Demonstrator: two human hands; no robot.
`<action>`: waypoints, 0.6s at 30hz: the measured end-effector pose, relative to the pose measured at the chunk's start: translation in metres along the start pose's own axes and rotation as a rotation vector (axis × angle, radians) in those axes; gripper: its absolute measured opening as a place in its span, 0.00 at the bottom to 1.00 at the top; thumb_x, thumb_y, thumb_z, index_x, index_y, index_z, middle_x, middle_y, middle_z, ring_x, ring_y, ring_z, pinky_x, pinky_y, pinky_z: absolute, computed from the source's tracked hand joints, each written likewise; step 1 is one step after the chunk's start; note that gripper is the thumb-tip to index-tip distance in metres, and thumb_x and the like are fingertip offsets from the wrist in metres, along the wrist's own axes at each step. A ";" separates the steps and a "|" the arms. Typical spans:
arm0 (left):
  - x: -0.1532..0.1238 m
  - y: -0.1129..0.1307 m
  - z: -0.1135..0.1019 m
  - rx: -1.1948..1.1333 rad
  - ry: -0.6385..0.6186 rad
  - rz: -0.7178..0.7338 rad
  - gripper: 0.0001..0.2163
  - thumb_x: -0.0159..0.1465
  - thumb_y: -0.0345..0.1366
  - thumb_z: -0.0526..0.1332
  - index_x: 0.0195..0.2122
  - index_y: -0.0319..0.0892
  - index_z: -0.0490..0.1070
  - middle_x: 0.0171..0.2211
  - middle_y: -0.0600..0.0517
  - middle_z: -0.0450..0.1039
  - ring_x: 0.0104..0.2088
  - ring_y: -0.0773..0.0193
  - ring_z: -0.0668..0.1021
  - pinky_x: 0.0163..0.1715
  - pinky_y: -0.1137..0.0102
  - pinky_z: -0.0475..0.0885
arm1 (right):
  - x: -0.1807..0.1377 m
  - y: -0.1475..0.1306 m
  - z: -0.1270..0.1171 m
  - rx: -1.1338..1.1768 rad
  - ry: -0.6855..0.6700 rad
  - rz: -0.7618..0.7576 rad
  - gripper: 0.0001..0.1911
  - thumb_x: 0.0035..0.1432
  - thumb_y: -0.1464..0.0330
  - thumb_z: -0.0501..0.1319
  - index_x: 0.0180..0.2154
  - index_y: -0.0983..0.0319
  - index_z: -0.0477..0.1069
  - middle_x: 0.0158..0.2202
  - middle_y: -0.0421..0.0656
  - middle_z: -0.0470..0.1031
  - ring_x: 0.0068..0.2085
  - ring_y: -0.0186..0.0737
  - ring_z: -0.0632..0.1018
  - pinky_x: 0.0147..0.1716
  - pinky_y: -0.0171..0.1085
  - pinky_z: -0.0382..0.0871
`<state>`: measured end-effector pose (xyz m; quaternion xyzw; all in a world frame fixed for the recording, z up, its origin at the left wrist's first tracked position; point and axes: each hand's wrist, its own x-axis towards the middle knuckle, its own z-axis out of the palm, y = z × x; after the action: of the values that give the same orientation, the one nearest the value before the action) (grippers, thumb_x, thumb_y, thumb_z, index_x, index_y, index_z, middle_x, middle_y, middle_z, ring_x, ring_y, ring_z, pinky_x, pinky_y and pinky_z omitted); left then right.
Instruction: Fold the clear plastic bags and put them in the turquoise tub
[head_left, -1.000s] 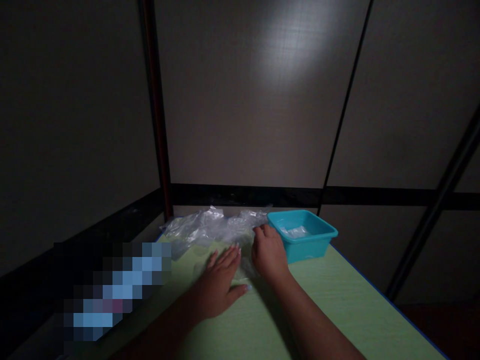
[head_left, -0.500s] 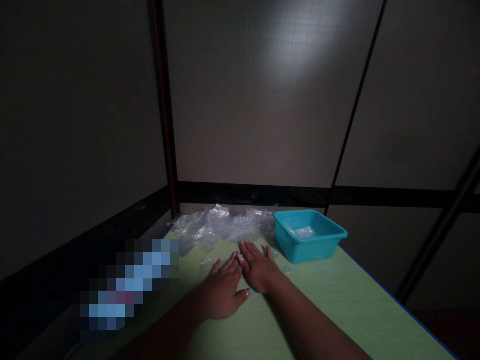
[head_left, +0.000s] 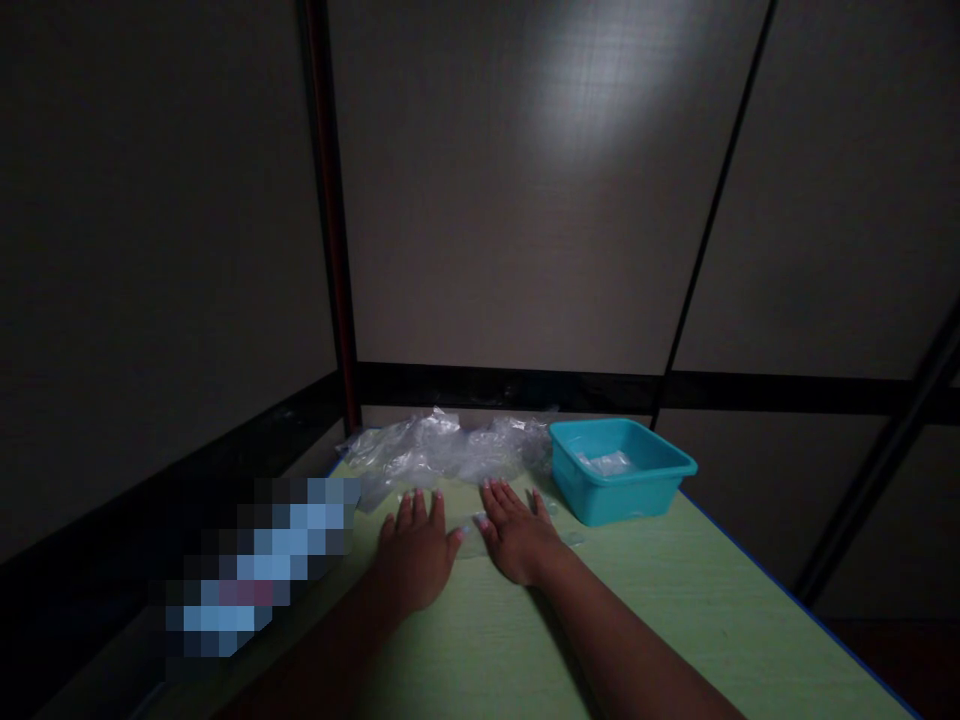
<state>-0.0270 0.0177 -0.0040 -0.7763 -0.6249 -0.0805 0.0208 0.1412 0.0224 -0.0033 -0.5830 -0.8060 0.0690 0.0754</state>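
A flat clear plastic bag (head_left: 471,541) lies on the green table, partly hidden under my hands. My left hand (head_left: 417,552) rests palm down on its left part, fingers spread. On its right part my right hand (head_left: 519,533) lies flat, fingers stretched forward and thumb apart. Just beyond my fingertips is a heap of crumpled clear plastic bags (head_left: 442,450). To the right of my right hand stands a turquoise plastic basin (head_left: 622,500) with a folded clear plastic piece (head_left: 609,463) inside.
The light green table (head_left: 675,610) has a blue edge and reaches the panelled wall (head_left: 510,250) at the back. A blurred-out bluish shape (head_left: 277,560) is at the table's left side. Another dark panel stands on the left.
My left hand has moved left and a little forward, away from my right hand, and now lies flat with its fingers pointing ahead. My right hand has stayed in place.
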 end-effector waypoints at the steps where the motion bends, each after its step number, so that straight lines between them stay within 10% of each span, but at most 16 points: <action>1: 0.002 0.000 -0.002 -0.020 0.029 0.043 0.28 0.62 0.47 0.44 0.59 0.34 0.49 0.60 0.37 0.46 0.60 0.47 0.49 0.53 0.50 0.49 | 0.000 0.000 0.000 -0.004 -0.005 0.000 0.29 0.60 0.57 0.30 0.61 0.60 0.31 0.63 0.41 0.33 0.62 0.38 0.37 0.55 0.55 0.26; 8: -0.001 0.017 -0.013 -0.318 0.012 0.557 0.25 0.64 0.49 0.39 0.61 0.45 0.41 0.62 0.53 0.38 0.61 0.63 0.46 0.58 0.64 0.48 | -0.004 -0.001 0.000 -0.059 -0.066 -0.104 0.32 0.58 0.59 0.40 0.61 0.59 0.30 0.63 0.43 0.29 0.62 0.44 0.35 0.53 0.58 0.25; 18: 0.005 0.005 0.002 -0.184 -0.094 0.370 0.29 0.63 0.53 0.36 0.61 0.42 0.41 0.61 0.49 0.40 0.61 0.60 0.46 0.57 0.57 0.45 | -0.003 0.000 -0.001 -0.066 0.030 -0.015 0.27 0.61 0.60 0.31 0.61 0.58 0.33 0.63 0.45 0.35 0.62 0.40 0.40 0.52 0.56 0.17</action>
<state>-0.0209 0.0214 -0.0050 -0.8793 -0.4621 -0.0955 -0.0647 0.1419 0.0191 -0.0027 -0.5801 -0.8110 0.0331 0.0690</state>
